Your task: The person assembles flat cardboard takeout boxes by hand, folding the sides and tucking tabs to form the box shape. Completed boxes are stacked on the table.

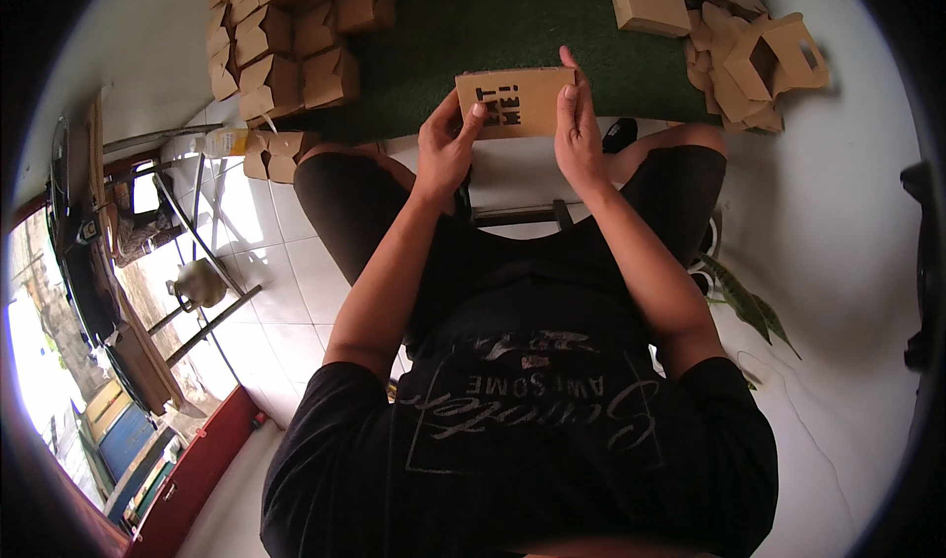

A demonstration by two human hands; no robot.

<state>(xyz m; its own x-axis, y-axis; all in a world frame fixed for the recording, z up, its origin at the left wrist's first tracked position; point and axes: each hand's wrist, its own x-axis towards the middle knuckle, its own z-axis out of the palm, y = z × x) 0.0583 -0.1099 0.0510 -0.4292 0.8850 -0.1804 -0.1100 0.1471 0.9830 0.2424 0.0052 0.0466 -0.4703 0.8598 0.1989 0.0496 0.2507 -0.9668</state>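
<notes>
Between my hands, over the near edge of the green table, is a brown cardboard box (532, 115) with dark printing on the side facing me. My left hand (448, 154) grips its left end, the thumb pressed on the printed face. At the right end, my right hand (579, 134) holds it with the thumb on the near face and a finger pointing up along the far side. The box's far side and the fingertips behind it are hidden.
Folded brown boxes (264, 34) are stacked at the far left of the green tabletop (443, 26). More boxes (650, 1) and flat cardboard pieces lie far right, beside an open box with a handle (778, 56). A plant (749, 297) stands right of my leg.
</notes>
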